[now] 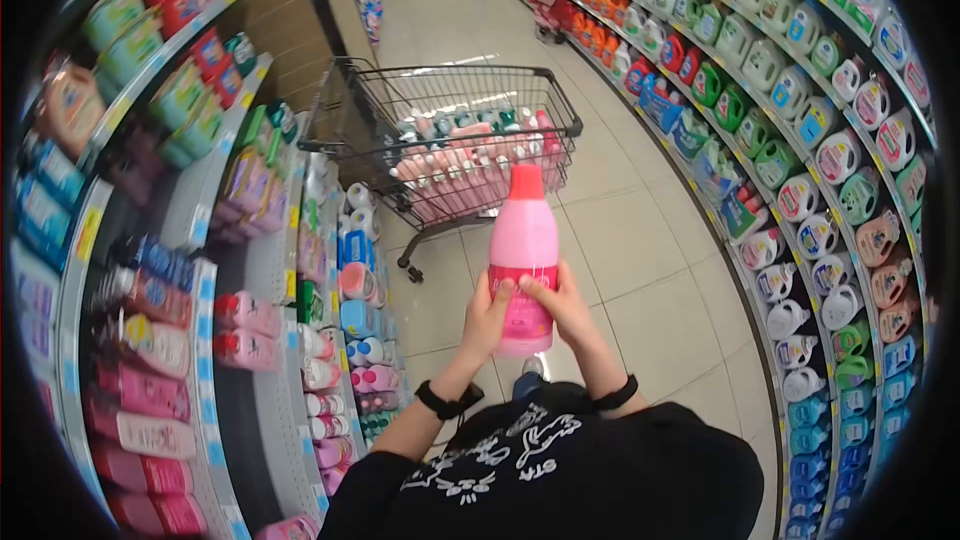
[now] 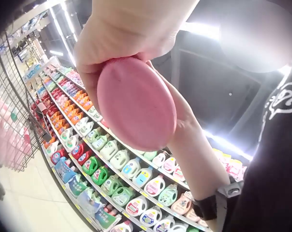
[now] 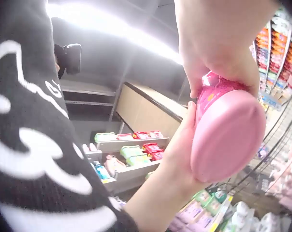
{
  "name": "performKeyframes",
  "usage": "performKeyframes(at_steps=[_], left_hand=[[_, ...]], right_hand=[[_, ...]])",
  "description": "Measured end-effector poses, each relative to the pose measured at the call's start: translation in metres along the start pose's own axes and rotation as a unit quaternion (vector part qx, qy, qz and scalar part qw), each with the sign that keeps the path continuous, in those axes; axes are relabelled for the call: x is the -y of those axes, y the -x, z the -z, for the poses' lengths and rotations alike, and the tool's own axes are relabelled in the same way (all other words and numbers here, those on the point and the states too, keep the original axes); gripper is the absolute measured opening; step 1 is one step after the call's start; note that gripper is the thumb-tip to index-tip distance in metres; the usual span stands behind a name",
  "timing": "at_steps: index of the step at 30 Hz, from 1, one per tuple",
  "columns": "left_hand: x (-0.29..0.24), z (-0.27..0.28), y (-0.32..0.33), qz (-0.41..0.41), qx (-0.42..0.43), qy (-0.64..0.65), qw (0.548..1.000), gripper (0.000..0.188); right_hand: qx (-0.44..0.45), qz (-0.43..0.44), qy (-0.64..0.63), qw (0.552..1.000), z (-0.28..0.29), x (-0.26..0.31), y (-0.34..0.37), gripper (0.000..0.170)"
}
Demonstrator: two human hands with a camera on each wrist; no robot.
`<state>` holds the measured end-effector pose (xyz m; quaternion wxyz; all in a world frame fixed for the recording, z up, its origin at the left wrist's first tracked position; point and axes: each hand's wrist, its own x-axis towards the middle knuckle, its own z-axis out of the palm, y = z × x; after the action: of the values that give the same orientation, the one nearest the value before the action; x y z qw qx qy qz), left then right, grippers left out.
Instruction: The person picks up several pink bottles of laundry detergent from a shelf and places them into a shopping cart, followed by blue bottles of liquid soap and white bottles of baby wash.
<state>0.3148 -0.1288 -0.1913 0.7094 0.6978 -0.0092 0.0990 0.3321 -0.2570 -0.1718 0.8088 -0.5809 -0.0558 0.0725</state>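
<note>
A pink bottle (image 1: 526,225) with a red cap is held upright in front of the body, its label facing the person. The left hand (image 1: 487,315) grips its left side and the right hand (image 1: 563,308) its right side, both thumbs lying on the label. In the left wrist view the oval pink base of the bottle (image 2: 136,104) shows, with the left hand (image 2: 129,36) around it. The right wrist view shows the same base (image 3: 228,137) below the right hand (image 3: 218,53). Fingers behind the bottle are hidden in the head view.
A wire shopping cart (image 1: 470,90) stands ahead, loaded with several pink and green-capped bottles (image 1: 450,175). Shelves of detergent bottles (image 1: 760,170) line the right side of the aisle. On the left, a shelf (image 1: 205,370) holds pink bottles and packs. Tiled floor (image 1: 640,330) runs between.
</note>
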Motion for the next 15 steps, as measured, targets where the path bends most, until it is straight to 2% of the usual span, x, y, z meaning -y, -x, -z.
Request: performKeyframes(at_steps=[1,4,8,11,15], left_hand=[[0.007,-0.007,-0.014,0.017,0.017,-0.005,1.0,0.044],[0.013,-0.021,-0.078,0.062,0.144,-0.006,0.988,0.038],[0.03,-0.016,-0.145,0.163,0.271,0.013,0.949,0.04],[0.051,0.013,-0.192,0.165,0.265,0.052,0.949,0.042],[0.094,0.079,-0.261,0.137,0.151,0.014,0.979,0.038]], right_hand=[[-0.006,0.001,-0.023,1.0,0.013,-0.001,-0.019,0.05],[-0.043,-0.025,-0.072,0.996,0.047,0.002,-0.07,0.049],[-0.116,-0.043,-0.028,0.992,0.091,-0.002,-0.133,0.05],[-0.168,-0.057,0.016,0.984,0.12,-0.013,-0.188,0.055],[-0.221,-0.042,0.06,0.972,0.138,-0.024,-0.26,0.057]])
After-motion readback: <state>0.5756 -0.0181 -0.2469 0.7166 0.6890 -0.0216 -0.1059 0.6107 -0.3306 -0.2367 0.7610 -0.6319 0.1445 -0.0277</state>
